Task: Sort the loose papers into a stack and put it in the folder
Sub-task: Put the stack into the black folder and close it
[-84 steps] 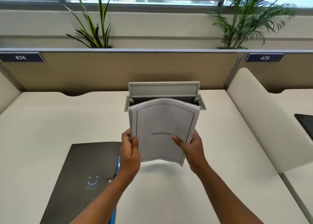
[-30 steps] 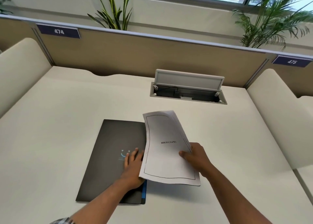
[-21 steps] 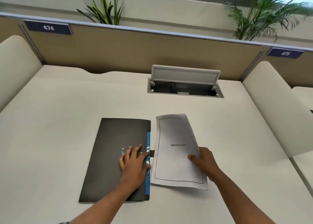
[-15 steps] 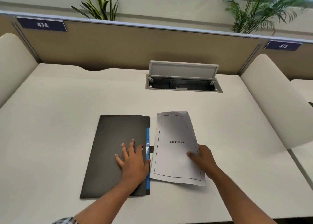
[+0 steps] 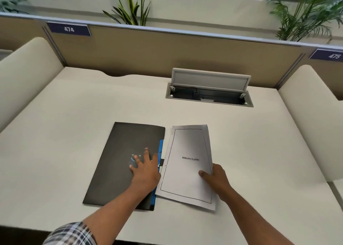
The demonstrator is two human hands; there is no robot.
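We see the stack of papers [image 5: 187, 163] lying on the white surface [image 5: 74, 133], its top sheet framed by a thin black border and printed with the word BIBLIOGRAPHY. The stack sits just to the right of the dark folder [image 5: 118, 161], their near edges almost touching, and it is turned slightly so its far end leans toward the folder. The right hand [image 5: 216, 178] holds the stack at its near right edge: the thumb lies on top of the sheet, while the fingers curl at the edge and we cannot see how far they reach under it.

The folder lies closed and flat on the surface, with a blue strip [image 5: 161, 148] showing along its right edge and a small dark tab poking out toward the papers. The left hand [image 5: 145, 167] rests palm down on the folder's cover near that right edge, fingers straight and spread, pressing on it and partly covering a pale blue printed mark.

Farther back, a grey cable box [image 5: 209, 89] is sunk into the surface with its lid raised. Behind it runs a tan partition [image 5: 148, 52] bearing number plates 474 and 475, with plants [image 5: 130, 7] above. A plaid sleeve [image 5: 70, 233] shows at the bottom edge.
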